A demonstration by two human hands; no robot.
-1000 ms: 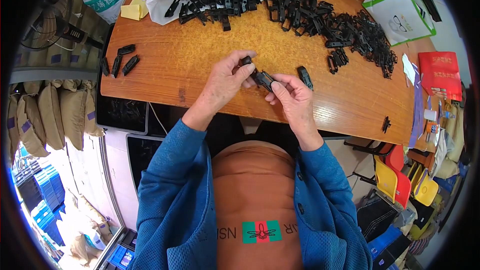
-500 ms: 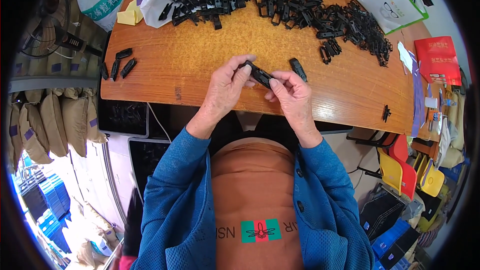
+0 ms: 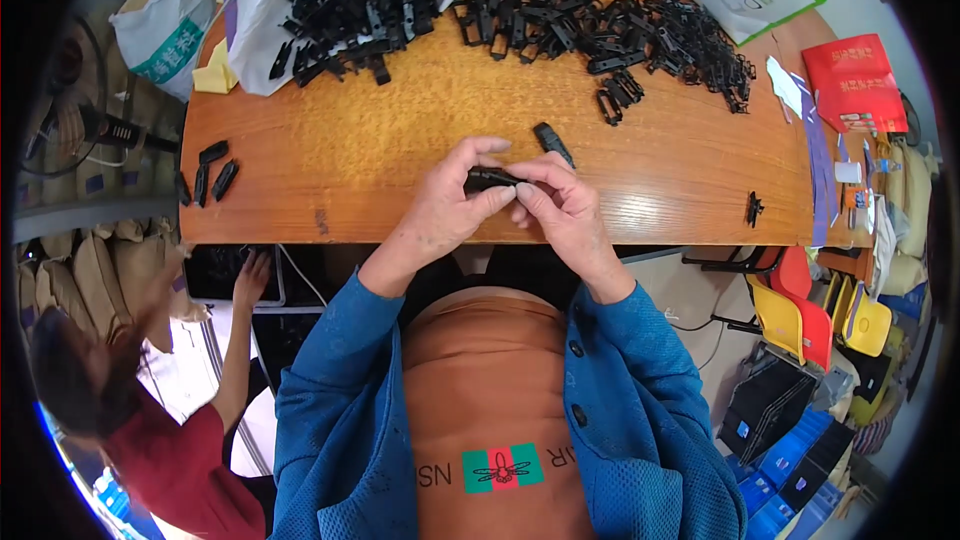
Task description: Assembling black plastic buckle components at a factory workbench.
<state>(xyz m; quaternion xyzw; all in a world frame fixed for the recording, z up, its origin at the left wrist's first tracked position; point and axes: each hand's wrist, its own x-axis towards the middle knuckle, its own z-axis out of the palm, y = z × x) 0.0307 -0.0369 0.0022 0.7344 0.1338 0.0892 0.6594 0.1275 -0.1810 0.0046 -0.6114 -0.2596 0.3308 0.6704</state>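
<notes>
Black part now less slanted, more covered

By the near edge of the worktop, the left hand and right hand have drawn together, so the handling of this piece seems to continue. The part lies between them: the left hand is curled closed around it, the right hand pinches its right end with thumb and fingers. A second black part rests just beyond the right hand.
</notes>
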